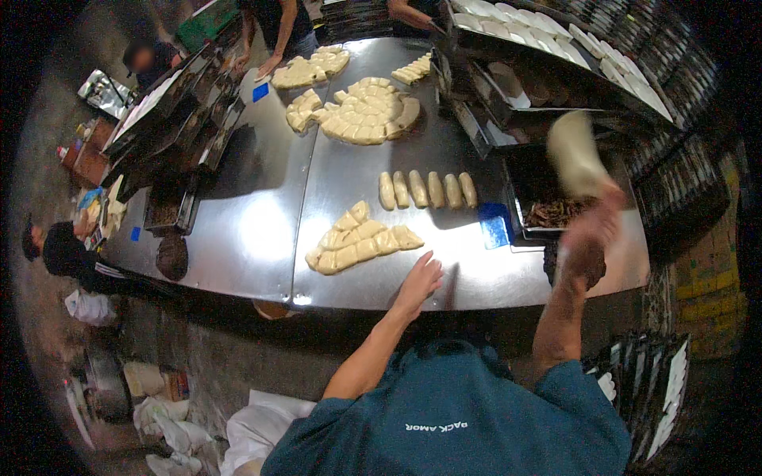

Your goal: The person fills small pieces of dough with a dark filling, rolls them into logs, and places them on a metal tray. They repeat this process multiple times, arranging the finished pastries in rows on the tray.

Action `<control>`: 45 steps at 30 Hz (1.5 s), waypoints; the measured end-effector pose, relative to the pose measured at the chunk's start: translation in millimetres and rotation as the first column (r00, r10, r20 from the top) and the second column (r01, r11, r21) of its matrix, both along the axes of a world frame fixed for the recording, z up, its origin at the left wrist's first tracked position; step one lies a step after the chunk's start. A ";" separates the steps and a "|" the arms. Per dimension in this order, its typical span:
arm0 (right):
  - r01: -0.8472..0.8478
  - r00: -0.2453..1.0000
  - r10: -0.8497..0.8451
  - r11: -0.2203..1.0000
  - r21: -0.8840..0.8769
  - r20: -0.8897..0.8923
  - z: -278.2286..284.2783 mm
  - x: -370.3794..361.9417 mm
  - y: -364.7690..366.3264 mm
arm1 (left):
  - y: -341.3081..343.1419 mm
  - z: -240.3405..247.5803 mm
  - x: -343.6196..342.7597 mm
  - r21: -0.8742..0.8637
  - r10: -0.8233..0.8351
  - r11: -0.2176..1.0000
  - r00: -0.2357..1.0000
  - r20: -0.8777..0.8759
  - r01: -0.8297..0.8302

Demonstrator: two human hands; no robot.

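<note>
A pale, stretched piece of dough (573, 151) swings up from my right hand (595, 218), blurred by motion; the hand grips its lower end. Below it lies a tray of brown filling (552, 213) at the right side of the steel table. My left hand (421, 282) is empty over the near edge, fingers stretched out. Just beyond that hand rests a cluster of cut dough pieces (361, 242). Farther off, several rolled dough pieces (429, 190) lie side by side in a row.
A larger mass of cut dough (369, 111) sits farther back on the steel table (262, 198). Stacked trays with white dough pieces (516, 32) rise at right. Blue squares (496, 226) mark the tabletop. Across the table, a co-worker's hand (270, 66) touches its surface.
</note>
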State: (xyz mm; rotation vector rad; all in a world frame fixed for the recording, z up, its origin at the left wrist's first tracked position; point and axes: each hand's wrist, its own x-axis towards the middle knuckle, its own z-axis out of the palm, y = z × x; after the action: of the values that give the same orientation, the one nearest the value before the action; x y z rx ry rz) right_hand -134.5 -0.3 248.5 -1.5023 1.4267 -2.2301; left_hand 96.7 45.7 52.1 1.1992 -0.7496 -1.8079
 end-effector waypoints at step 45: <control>-0.678 0.624 0.651 0.176 0.714 0.431 -183.0 -15.2 -30.0 | 49.6 -30.9 -53.9 -0.131 0.191 0.432 0.052 0.980 0.892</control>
State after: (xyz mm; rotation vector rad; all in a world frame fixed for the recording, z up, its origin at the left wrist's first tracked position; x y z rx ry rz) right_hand -149.6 -30.4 65.5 -1.2725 1.1410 -0.7559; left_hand 42.7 95.3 21.3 1.3729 -2.7049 -0.3507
